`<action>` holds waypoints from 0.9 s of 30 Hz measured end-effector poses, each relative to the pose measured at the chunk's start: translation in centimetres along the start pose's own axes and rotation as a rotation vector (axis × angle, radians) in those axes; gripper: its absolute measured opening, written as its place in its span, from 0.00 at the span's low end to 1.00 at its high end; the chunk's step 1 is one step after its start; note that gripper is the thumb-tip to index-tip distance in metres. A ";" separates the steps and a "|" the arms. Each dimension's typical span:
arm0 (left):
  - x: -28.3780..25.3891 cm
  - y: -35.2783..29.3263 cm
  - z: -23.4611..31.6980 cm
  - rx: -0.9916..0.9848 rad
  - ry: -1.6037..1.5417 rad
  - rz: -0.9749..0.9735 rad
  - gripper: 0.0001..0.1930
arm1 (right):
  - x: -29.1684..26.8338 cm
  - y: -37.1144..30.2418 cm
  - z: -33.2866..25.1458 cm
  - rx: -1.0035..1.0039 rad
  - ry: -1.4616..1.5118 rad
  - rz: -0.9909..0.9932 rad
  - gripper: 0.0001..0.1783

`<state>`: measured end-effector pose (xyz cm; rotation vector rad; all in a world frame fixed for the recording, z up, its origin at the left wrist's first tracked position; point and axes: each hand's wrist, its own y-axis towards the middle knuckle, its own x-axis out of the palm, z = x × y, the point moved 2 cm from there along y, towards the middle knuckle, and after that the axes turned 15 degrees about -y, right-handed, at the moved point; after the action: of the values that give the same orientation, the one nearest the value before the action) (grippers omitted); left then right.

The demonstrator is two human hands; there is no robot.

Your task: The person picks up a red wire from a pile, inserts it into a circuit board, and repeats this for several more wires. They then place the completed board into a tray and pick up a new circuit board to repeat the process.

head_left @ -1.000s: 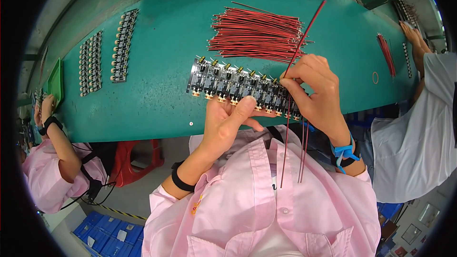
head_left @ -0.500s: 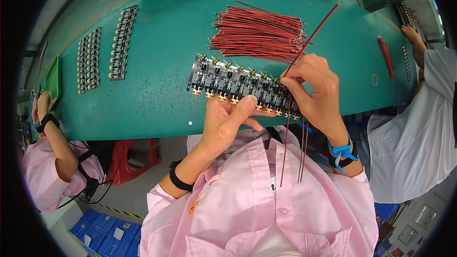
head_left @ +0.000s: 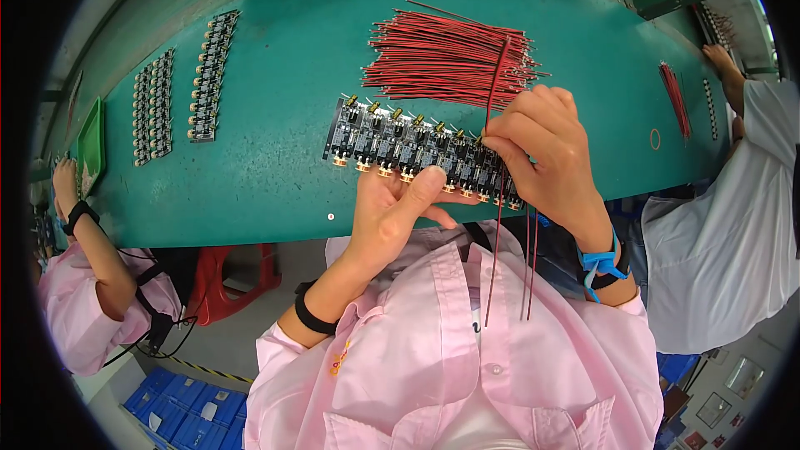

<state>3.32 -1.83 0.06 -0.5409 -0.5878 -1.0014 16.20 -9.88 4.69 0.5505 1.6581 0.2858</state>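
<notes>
A strip of joined black circuit boards [head_left: 392, 140], with brass-coloured round parts along its near edge, is held tilted over the table's front edge. My left hand [head_left: 390, 212] grips it from below, its thumb on the near edge. At the strip's right part, my right hand [head_left: 542, 137] pinches a red wire [head_left: 497, 75] whose free end rises above my fingers. More dark red wires [head_left: 528, 267] hang down from the strip's right end, in front of my pink jacket. My right fingertips partly hide the spot where the wire meets the board.
Beyond the strip lies a large pile of red wires [head_left: 442, 54] on the green table [head_left: 283, 75]. More board strips [head_left: 212, 75] lie at the left, near a green tray [head_left: 93, 146]. Co-workers sit on both sides; a few red wires [head_left: 675, 100] lie at the right.
The red wire's upper end has swung left, from leaning right to nearly upright. My right hand has shifted slightly left at the strip; my left hand keeps its hold.
</notes>
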 end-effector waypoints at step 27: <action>-0.2 -0.3 -0.1 0.005 -0.034 0.009 0.13 | -0.1 -0.6 -0.4 -0.039 -0.031 0.042 0.07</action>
<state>3.00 -1.90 -0.09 -0.5564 -0.6173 -0.9835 15.73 -10.38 4.61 0.5587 1.6089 0.3383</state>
